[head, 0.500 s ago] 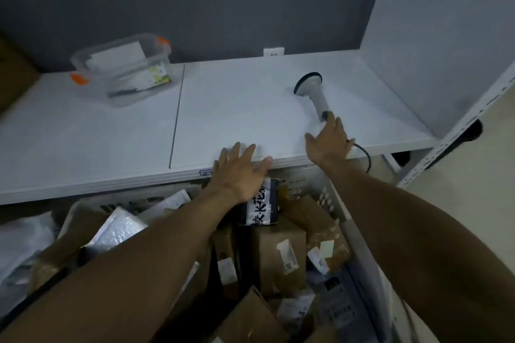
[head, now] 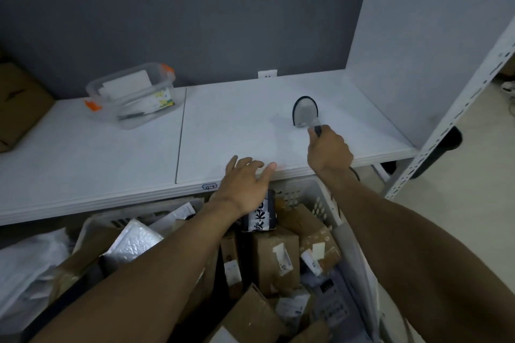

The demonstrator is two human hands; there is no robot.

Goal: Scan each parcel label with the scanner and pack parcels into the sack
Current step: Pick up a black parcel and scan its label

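Two bare hands reach forward over a white plastic basket [head: 320,199] heaped with parcels, which stands just in front of and below the white table [head: 111,161]. The right hand [head: 330,152] has its grip wrapped round the handle of the scanner [head: 305,111], fingers curled so that only the top of the handle shows above the knuckles. The scanner's dark-rimmed head points away from the person, over the right half of the table; whether it rests on the surface or is just off it cannot be told. A dark cable [head: 355,172] drops over the table's front edge below that wrist. The left hand [head: 245,185] is at the front edge of the table, its grip wide and holding nothing, fingers spread and lightly bent, fingertips over the tabletop. Directly beneath it in the basket stands a dark parcel [head: 260,217] wrapped in white tape with black characters. Beside and below that lie a brown box [head: 274,256] with a white label, more labelled brown boxes to the right, and a silver padded envelope [head: 131,245] to the left. On the far left of the table sit a clear tub [head: 131,95] with orange clips and papers inside, and the corner of a cardboard carton [head: 19,103]. A wall socket [head: 267,74] shows at the table's back edge, and a white perforated shelf post [head: 459,108] slants down on the right.
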